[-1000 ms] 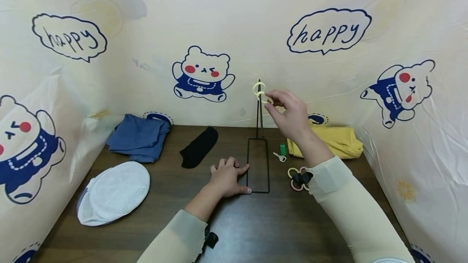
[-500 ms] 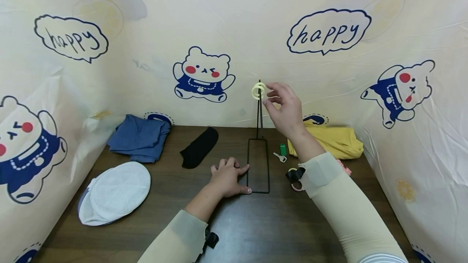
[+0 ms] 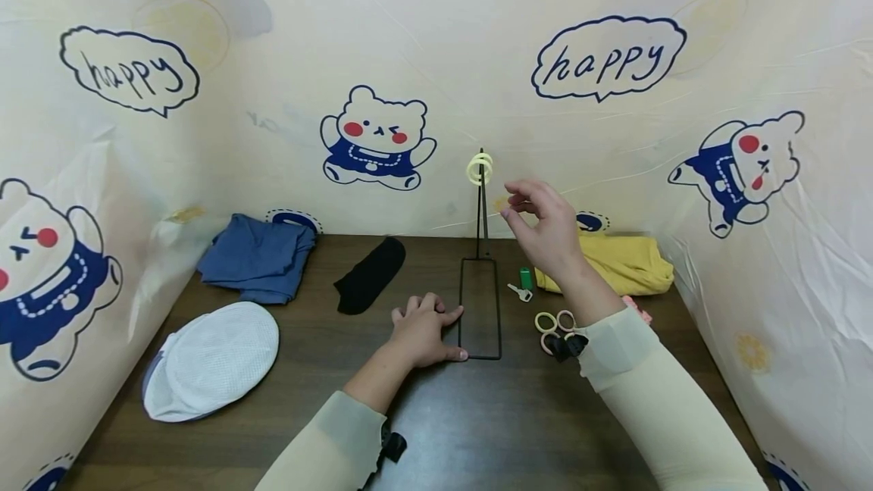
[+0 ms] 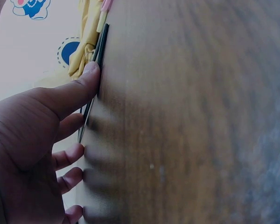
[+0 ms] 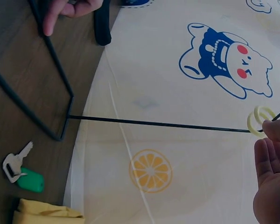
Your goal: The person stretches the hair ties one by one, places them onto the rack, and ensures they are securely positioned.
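A black wire stand [image 3: 484,358] has a rectangular base on the table and a tall upright behind it. Two pale yellow rings [image 3: 470,170] hang near the top of the upright, overlapping. My left hand [image 3: 424,336] rests at the base's left side, its thumb and forefinger stretched against the wire; the left wrist view shows the thumb [image 4: 86,84] on the bar. To the right of the rings, apart from them in the head view, hovers my right hand [image 3: 546,227], fingers loosely bent and holding nothing. Several yellow and pink rings [image 3: 536,323] lie below it, partly behind the wrist camera.
A key [image 3: 521,292] with a green tag [image 3: 526,277] lies right of the stand, before folded yellow cloth [image 3: 624,264]. Leftward are a black sock [image 3: 371,275], folded blue cloth [image 3: 258,256] and a white cap [image 3: 214,362]. A printed sheet [image 3: 273,150] encloses the table.
My right hand has let go of a yellow ring, now hanging beside the other on the upright, and has drawn back right and slightly down. My left hand stays put.
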The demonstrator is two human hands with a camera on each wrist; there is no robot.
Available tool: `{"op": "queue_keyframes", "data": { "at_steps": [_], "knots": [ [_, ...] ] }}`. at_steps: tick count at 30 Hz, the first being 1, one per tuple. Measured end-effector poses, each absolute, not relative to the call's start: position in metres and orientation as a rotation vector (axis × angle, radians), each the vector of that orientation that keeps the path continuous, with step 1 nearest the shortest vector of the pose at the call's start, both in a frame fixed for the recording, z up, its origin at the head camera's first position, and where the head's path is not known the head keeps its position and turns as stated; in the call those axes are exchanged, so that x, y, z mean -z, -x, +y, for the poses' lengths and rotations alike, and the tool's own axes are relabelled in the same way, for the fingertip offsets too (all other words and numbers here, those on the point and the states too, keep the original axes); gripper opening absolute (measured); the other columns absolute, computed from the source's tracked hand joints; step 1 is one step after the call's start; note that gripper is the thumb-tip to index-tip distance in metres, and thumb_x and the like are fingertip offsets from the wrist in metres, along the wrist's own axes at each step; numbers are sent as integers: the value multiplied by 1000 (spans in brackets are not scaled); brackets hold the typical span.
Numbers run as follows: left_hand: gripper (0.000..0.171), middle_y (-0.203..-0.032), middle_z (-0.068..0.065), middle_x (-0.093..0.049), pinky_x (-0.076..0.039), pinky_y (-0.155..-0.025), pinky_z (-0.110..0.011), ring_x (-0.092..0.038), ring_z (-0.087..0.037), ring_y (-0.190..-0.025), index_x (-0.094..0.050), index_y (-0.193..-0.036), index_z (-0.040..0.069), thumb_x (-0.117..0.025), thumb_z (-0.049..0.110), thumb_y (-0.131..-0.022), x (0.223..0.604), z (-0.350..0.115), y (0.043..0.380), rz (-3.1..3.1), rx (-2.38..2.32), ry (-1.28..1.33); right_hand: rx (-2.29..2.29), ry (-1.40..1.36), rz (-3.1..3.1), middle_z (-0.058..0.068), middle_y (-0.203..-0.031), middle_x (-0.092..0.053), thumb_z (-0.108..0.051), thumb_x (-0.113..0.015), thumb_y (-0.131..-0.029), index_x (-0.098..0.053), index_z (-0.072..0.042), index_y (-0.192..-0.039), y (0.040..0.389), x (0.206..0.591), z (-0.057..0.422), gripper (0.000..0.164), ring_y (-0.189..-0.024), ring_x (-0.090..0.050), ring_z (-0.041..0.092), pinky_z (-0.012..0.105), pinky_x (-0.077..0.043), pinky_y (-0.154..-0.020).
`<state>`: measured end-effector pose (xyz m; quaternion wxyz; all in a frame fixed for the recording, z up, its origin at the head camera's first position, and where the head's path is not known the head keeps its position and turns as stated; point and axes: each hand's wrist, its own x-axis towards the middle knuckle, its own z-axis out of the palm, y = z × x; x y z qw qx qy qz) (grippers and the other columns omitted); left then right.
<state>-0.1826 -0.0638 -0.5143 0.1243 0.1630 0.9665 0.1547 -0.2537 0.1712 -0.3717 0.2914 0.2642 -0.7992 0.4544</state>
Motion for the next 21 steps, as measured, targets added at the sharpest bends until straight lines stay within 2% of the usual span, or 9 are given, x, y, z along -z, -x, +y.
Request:
{"op": "queue_keyframes", "data": {
  "at_steps": [15, 21],
  "knots": [
    [88, -133, -1, -44, -27, -96, -59, -37, -30, -120, -45, -156, 42, -78, 70, -79, 514, -63, 189, 2836, -420, -468, -1192, -710, -2179, 11, -111, -71, 3, -79, -89, -74, -4, -121, 225, 393, 202, 33, -97, -71, 24, 33, -55, -90],
    [89, -134, -1, -44, -26, -98, -60, -36, -31, -121, -44, -156, 41, -78, 70, -79, 515, -63, 187, 2829, -423, -467, -1162, -740, -2227, 11, -108, -71, 4, -81, -87, -74, -2, -120, 212, 405, 215, 34, -97, -70, 24, 22, -52, -91]
  ]
}}
